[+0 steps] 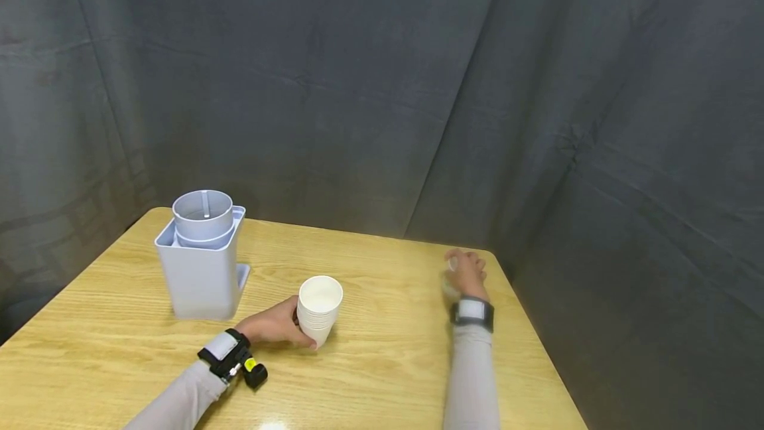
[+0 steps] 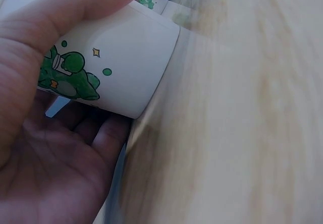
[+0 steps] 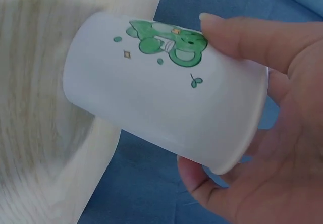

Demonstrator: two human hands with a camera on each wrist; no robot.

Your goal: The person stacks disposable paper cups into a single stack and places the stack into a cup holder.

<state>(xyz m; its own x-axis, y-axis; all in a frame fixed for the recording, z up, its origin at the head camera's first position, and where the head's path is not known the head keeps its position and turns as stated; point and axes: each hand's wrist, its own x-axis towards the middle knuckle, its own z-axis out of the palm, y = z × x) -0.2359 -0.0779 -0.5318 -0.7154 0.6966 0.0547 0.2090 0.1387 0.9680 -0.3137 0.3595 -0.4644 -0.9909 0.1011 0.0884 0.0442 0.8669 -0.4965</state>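
Note:
A stack of white paper cups [image 1: 319,310] is held on the wood-look table by my left hand [image 1: 276,325]. The thumb lies across the lowest cup's side, where a green cartoon print [image 2: 70,72] shows in the left wrist view. Over by the far right corner of the table, my right hand [image 1: 468,275] grips a single paper cup [image 3: 151,93] near its rim, with thumb and fingers on opposite sides. That cup's base faces the tabletop, and a matching green print shows on its wall. From the head view the right hand covers most of it and looks blurred.
On the left of the table [image 1: 382,377] stands a pale grey square container [image 1: 199,284] with a round bin [image 1: 203,225] inside its top. A small flat pale piece [image 1: 243,276] juts out beside it. Dark grey curtain [image 1: 310,98] hangs behind the table and along its right side.

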